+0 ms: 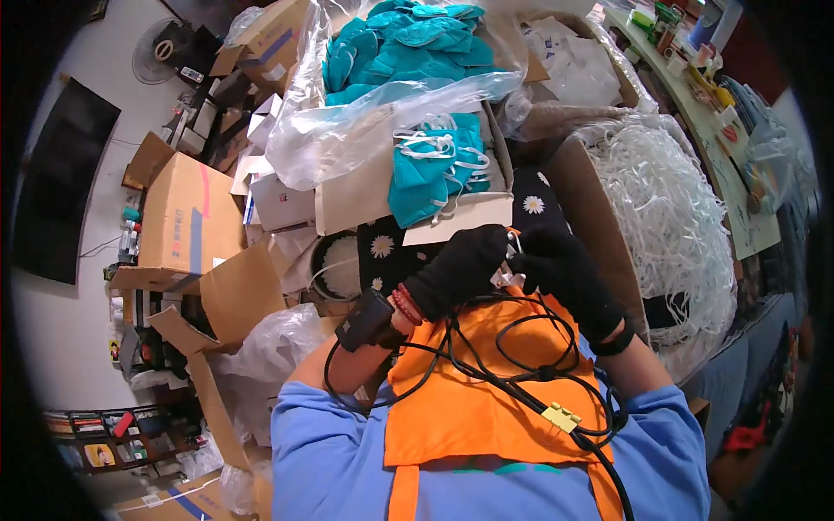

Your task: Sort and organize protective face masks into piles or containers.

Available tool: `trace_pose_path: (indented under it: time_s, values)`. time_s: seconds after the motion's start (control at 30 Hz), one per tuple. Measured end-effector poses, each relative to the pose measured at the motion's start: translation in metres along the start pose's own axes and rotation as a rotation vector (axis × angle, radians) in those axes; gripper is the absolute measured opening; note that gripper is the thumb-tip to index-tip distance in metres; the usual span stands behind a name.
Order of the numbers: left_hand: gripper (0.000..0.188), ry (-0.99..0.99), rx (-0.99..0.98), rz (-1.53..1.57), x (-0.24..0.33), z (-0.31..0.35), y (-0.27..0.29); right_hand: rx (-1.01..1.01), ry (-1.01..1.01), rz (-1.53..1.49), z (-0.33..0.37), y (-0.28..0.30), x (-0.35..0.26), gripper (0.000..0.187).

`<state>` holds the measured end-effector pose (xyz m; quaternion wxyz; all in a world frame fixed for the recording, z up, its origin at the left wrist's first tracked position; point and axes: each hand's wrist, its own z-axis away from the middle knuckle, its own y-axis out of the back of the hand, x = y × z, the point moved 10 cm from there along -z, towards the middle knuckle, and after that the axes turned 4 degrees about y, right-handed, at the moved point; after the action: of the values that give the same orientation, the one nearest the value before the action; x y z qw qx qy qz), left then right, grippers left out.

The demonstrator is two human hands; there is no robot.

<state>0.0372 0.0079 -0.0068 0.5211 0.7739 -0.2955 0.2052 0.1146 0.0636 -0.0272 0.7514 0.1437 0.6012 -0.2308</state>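
Fingers (495, 238) of left hand (459, 269) and right hand (563, 273) — pinched on white strip (512, 246).

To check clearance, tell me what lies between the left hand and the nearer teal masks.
In the head view, a beige flap lies between the left hand and nearer masks.

gloves (456, 267) are black, masks (419, 188) teal, cloth (533, 205) daisy-patterned black.

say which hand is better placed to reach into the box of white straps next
Probably the right hand: the box of white straps stands to its right, and the left hand is farther away.
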Motion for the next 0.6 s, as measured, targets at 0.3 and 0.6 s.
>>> trace_pose_path:
  time_s: [0.3, 0.6]
  values:
    - [0.017, 0.375, -0.111, 0.449, -0.012, -0.002, -0.018, -0.031, 0.061, 0.213, -0.008, 0.006, 0.017, 0.01]
    - [0.03, 0.212, -0.201, 0.112, -0.02, 0.002, -0.009, -0.049, -0.092, 0.082, 0.009, 0.04, 0.012, 0.024]
